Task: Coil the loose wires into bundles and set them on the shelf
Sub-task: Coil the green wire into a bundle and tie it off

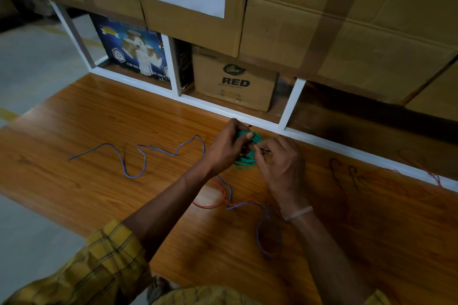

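Green wire bundle (245,153): coiled up, held over the tabletop (99,116), a bit toward 12 o'clock from the middle.
Left hand (226,147): fingers curled around the green coil, holding it.
Right hand (280,163): fingertips pinch the coil's side at 3 o'clock.
Blue wire (138,151): loose and wiggly, at 9 o'clock from the hands.
Orange wire (213,202): loose, at 6 o'clock from the hands.
Shelf (223,109): at 12 o'clock, with a Dabur RED box (235,79) inside.
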